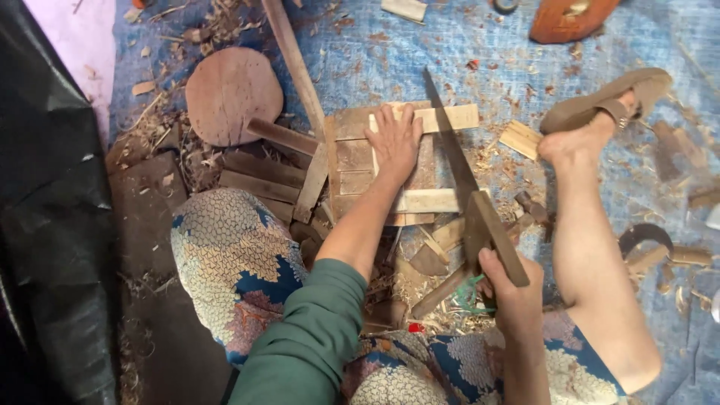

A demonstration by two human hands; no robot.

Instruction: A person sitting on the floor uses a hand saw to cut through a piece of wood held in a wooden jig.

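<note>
The left hand (395,142) lies flat on a small wooden frame (405,169), fingers spread out and pressing down, not gripping. The frame sits on the blue sheet (450,45) on the floor, just in front of the person's knees. The right hand (510,289) has its fingers closed tight around the handle of a saw (457,169). The saw blade lies across the right side of the frame. Wood bits and shavings lie all around. A round wooden disc (232,94) rests to the left. A bare foot in a sandal (600,112) is at the right.
</note>
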